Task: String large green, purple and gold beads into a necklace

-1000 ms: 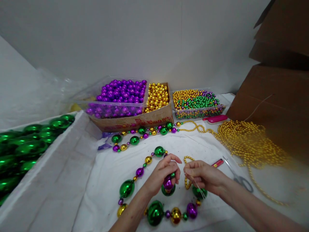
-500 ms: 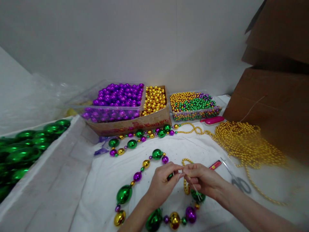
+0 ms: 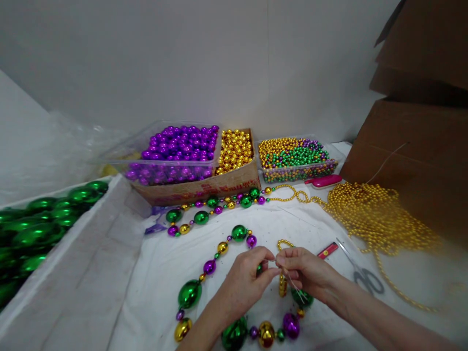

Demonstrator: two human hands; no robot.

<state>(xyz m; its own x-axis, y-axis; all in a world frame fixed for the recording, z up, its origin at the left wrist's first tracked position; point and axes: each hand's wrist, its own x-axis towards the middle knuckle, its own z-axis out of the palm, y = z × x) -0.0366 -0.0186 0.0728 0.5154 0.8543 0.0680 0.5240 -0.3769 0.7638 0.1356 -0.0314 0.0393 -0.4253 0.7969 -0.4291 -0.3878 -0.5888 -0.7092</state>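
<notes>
My left hand (image 3: 252, 275) and my right hand (image 3: 305, 268) meet above a white cloth, their fingertips almost touching. Both are closed in a pinch on thin white string (image 3: 298, 288), whose loose ends hang below my right fingers. Around and beneath them curves a beaded necklace of large green, gold and purple beads, with a green bead (image 3: 190, 294) on its left side and a purple bead (image 3: 291, 325) at lower right. A short run of small gold beads (image 3: 284, 242) shows behind my right hand. The string between the fingertips is too fine to follow.
Scissors (image 3: 360, 270) and a red-handled tool (image 3: 327, 250) lie right of my right hand. A heap of gold bead strands (image 3: 373, 214) spreads farther right. Behind stand a tub of purple beads (image 3: 179, 144), a carton of gold beads (image 3: 236, 148) and a mixed-bead tub (image 3: 296, 156).
My left thumb and index finger have parted slightly at their tips. My right hand keeps its pinch, and the whole view has shifted a little.
</notes>
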